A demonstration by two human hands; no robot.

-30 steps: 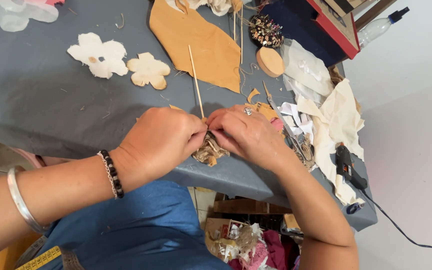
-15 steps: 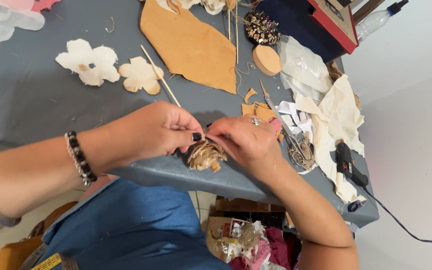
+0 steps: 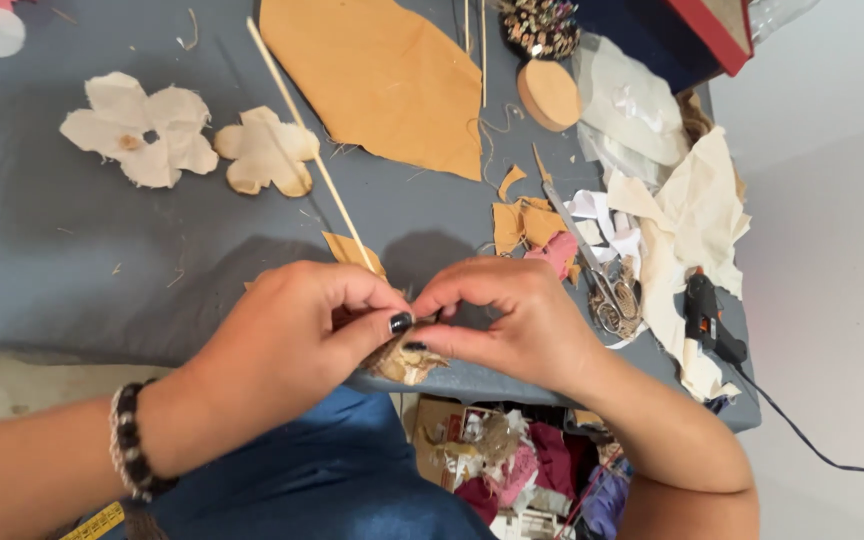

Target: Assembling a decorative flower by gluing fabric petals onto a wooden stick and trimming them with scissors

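From the head view, I see my left hand and right hand meeting at the near edge of the grey table. Both sets of fingers are pinched shut on a small crumpled tan flower piece, thumbs touching over it, and it hangs just past the table edge above my blue lap. A thin wooden stick runs from the far side down into my left-hand grip. Half a second ago the stick leaned further left and the hands sat a little higher; now they have drawn closer together and the piece is squeezed tighter, so I judge the wrapping around the stick end is being pressed firm.

On the table, two cream flower cut-outs lie far left, a large tan sheet far centre, with a round wooden disc beside it. Right of my hands lie scraps, scissors, pale cloth and a black glue gun with its cord trailing off. Beneath the table a box of scraps sits on the floor.
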